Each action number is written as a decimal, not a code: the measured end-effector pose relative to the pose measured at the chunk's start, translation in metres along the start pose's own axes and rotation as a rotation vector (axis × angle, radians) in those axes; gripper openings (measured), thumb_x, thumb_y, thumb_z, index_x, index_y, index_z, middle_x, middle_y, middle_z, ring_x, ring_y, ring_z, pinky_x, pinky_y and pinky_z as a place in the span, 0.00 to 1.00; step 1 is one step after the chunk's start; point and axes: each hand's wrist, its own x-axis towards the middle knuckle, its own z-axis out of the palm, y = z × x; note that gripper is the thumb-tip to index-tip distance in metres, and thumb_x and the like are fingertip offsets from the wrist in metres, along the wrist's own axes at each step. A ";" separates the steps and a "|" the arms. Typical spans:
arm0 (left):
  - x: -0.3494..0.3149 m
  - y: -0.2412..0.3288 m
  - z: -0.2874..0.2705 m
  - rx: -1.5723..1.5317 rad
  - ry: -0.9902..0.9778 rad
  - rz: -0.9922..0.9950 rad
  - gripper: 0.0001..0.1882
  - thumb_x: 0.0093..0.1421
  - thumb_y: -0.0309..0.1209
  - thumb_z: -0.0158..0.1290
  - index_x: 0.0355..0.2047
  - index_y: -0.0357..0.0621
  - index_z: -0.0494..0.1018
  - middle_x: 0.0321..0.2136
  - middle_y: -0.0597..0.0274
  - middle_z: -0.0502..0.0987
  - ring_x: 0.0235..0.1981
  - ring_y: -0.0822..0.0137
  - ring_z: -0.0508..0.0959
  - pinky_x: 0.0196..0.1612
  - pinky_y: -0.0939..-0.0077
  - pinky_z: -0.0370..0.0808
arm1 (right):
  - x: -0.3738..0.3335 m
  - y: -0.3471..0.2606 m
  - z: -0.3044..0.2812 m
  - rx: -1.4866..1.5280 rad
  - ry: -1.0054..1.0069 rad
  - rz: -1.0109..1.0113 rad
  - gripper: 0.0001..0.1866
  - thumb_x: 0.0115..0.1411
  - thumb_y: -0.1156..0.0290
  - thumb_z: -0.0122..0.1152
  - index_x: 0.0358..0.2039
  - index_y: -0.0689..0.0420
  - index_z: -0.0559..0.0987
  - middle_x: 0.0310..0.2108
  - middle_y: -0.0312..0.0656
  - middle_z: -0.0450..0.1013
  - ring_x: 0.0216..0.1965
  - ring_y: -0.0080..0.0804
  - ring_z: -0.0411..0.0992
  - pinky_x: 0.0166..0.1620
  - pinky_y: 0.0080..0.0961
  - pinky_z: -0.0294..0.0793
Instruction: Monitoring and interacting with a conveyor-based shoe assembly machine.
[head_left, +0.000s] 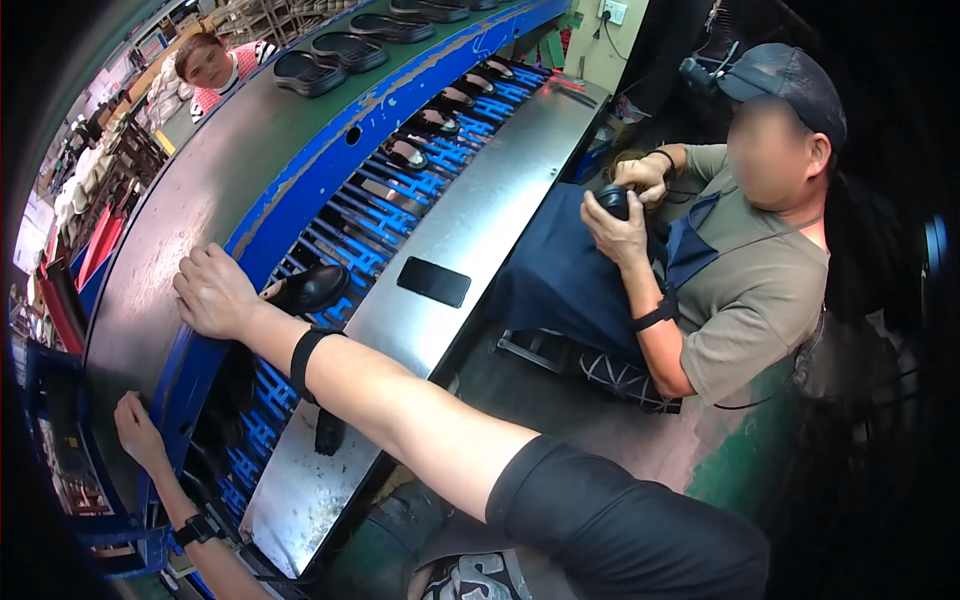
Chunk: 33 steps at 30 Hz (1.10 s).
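My right hand [215, 292] rests on the edge of the green belt [160, 250], over the blue metal side rail [290, 190]. Its fingers are loosely bent and nothing shows in them. Nearer to me, my left hand [138, 432] lies at the same belt's edge, fingers slightly curled and apart, with no object visible in it. Black straps circle my right forearm and left wrist. Just past my right wrist, a shiny black shoe [315, 290] sits on the blue slatted rack [365, 215]; my forearm hides part of the rack. Neither hand visibly touches the shoe.
Several black soles [345, 52] lie at the belt's far end. More shoes [405, 152] stand along the rack. A black phone [434, 281] lies on the steel shelf [490, 210]. A seated co-worker [760, 270] at right handles a dark rounded item; another person [222, 80] stands behind the belt.
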 end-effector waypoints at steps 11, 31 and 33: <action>0.003 0.002 -0.002 0.009 -0.075 -0.044 0.16 0.71 0.35 0.44 0.41 0.35 0.77 0.38 0.52 0.79 0.41 0.54 0.78 0.47 0.66 0.73 | -0.003 0.004 0.003 0.025 0.028 0.004 0.10 0.46 0.63 0.60 0.20 0.56 0.75 0.24 0.41 0.69 0.34 0.39 0.68 0.41 0.34 0.65; 0.004 0.006 -0.003 0.024 -0.049 -0.007 0.14 0.70 0.33 0.45 0.41 0.36 0.77 0.38 0.53 0.79 0.41 0.55 0.79 0.47 0.67 0.74 | 0.000 0.008 -0.001 0.018 0.022 -0.003 0.10 0.47 0.63 0.60 0.20 0.56 0.75 0.24 0.41 0.69 0.33 0.38 0.69 0.41 0.34 0.66; 0.005 0.007 -0.004 0.027 -0.058 -0.018 0.15 0.70 0.34 0.45 0.40 0.36 0.77 0.38 0.53 0.79 0.41 0.55 0.79 0.47 0.66 0.74 | 0.001 0.007 -0.003 -0.002 0.023 -0.005 0.10 0.47 0.63 0.60 0.19 0.56 0.75 0.24 0.41 0.69 0.33 0.38 0.69 0.41 0.34 0.66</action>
